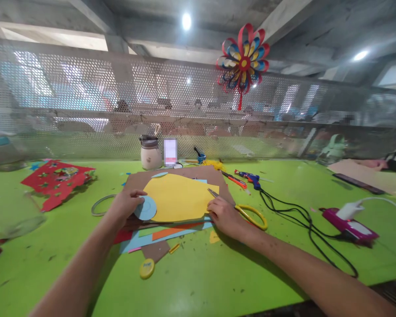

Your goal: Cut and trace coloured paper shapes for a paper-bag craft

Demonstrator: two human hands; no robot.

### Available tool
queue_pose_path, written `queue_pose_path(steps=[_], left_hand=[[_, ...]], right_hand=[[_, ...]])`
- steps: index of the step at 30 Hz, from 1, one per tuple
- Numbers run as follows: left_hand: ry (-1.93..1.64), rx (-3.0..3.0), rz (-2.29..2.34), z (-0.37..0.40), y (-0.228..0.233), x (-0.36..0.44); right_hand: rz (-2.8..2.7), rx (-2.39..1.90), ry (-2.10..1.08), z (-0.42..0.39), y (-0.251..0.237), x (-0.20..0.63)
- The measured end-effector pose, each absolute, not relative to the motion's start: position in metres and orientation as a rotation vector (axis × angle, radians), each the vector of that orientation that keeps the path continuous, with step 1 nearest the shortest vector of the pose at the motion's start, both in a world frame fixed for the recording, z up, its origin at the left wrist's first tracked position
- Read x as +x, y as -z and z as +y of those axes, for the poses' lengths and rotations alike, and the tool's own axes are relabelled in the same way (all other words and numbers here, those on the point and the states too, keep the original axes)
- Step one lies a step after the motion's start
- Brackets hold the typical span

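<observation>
The right hand (225, 215) grips yellow-handled scissors (242, 210), blades pointing toward ten o'clock onto the yellow paper sheet's (178, 198) right edge. The left hand (127, 203) — at nine o'clock of the sheet — pinches a light-blue paper disc (146, 208) against its left edge.

We find no legible text here; the yellow round lid (147, 268) carries a small blue mark that we cannot read; the label on the card (170, 152) beside the white jar (151, 155) is blurred beyond reading.
</observation>
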State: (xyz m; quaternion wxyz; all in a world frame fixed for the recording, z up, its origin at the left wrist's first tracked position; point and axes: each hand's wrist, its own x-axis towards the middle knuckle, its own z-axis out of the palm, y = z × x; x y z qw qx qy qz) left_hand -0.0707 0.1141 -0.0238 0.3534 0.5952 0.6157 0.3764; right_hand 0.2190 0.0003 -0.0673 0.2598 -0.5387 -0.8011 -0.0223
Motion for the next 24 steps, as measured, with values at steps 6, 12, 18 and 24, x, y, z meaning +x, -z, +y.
queue_pose_path(steps=[6, 12, 18, 24], left_hand=[[-0.997, 1.586, 1.686, 0.113, 0.010, -0.073], [-0.870, 1.542, 1.445, 0.092, -0.001, -0.050], [-0.559, 1.404, 1.127, 0.074, 0.010, -0.019], [-0.467, 1.404, 1.015, 0.067, 0.008, -0.016]], right_hand=[[-2.144, -1.560, -0.012, -0.023, 0.053, 0.233], [-2.021, -1.925, -0.056, -0.035, 0.044, 0.291], [-2.012, -2.073, -0.242, -0.039, 0.052, 0.310], [-1.907, -2.122, -0.368, -0.029, 0.061, 0.309]])
